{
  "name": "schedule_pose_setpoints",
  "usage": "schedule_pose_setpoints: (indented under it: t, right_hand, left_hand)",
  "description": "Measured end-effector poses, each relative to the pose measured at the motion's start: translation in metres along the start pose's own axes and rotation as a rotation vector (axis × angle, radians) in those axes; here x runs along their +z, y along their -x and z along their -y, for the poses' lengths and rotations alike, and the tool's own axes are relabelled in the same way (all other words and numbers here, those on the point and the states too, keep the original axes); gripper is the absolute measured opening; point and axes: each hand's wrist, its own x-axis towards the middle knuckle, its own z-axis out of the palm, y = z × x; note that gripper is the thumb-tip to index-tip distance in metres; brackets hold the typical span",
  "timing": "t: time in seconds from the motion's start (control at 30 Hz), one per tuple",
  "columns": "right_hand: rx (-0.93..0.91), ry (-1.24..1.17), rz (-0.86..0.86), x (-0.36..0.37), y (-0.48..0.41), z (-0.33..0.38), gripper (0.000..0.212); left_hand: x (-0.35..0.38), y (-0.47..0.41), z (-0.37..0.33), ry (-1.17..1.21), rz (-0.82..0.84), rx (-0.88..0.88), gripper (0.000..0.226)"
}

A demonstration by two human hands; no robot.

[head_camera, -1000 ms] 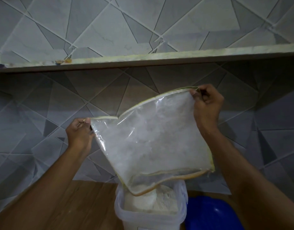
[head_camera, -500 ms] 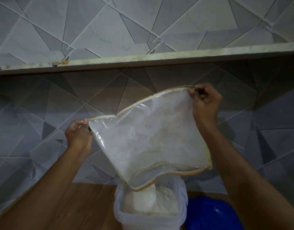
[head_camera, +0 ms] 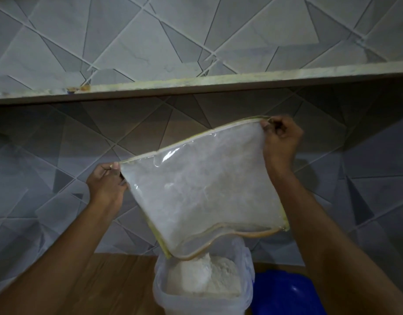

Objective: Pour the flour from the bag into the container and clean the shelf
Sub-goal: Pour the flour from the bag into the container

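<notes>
A translucent square plastic container stands on the brown wooden worktop, and everything else is arranged around it. Directly above it hangs a clear plastic bag with a yellowish sewn edge, turned upside down so that its open mouth sags just over the container's back rim. This lets whatever is left slide straight down rather than spill beside it.

The left hand is up and to the left of the container. Its fingers are curled and pinch one corner of the bag's closed end. The right hand is higher, above and to the right of the container, and its fingers pinch the other corner. Holding the two corners apart stretches the film flat, and the raised right side seems meant to tip the bag's floor towards the low point of the mouth.

A heap of white flour already fills much of the container. Only a dusty white film clings inside the bag, so the pouring looks nearly finished; a shake would likely loosen the rest.

High above the container runs a pale stone shelf on the grey triangle-patterned wall tiles. Its front edge is stained and it has not yet been wiped. A blue rounded plastic object sits just to the right of the container; what it is cannot be told.
</notes>
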Motion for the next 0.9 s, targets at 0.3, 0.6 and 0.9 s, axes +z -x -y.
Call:
schedule_pose_setpoints:
  t: [0.3,0.6,0.9]
  right_hand:
    - [-0.050,0.052,0.088,-0.009,0.000,0.010,0.008]
    - [-0.051,0.012,-0.008,-0.011,0.000,0.014,0.006]
    - [0.012,0.037,-0.011,-0.002,0.007,0.016,0.005]
  left_hand:
    - [0.003,0.003,0.000,-0.022,-0.019,-0.024,0.023]
    - [0.006,-0.001,0.004,-0.052,-0.051,-0.061,0.019]
    - [0.002,-0.001,0.005,-0.040,0.009,-0.047,0.021]
